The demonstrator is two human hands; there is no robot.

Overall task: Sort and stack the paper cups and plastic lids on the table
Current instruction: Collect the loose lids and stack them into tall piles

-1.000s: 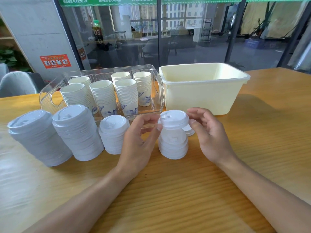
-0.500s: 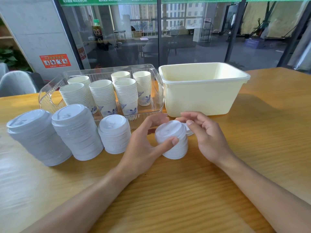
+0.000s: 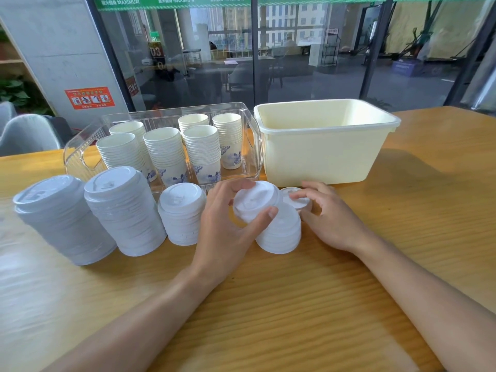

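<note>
As the lids were of thin moulded plastic, they were judged light, springy and slick, apt to skid on the counter (image 3: pixel 295 318) and to jam or buckle if squeezed across the dome; the rim edge was judged the proper place to take hold. The short lid stack (image 3: pixel 281 234) was found standing just in front of the cream bin (image 3: pixel 324 154), near its left corner. The left hand (image 3: pixel 228 224) was seen curled round the tilted top lids (image 3: pixel 255 202) of that stack, thumb on the near rim and fingers over the far side. The right hand (image 3: pixel 330 213) was found with fingers bent upon a single loose lid (image 3: pixel 296 198) lying flat beside the stack, between it and the bin; whether that lid was pinched or merely touched could not be told.

Against the view one second prior, the stack was found lower and no longer straight, its top lids canted toward the left. The right hand had shifted from the stack's side onto the loose lid. The three taller lid stacks (image 3: pixel 126 210), left of the bin, were unmoved.
</note>
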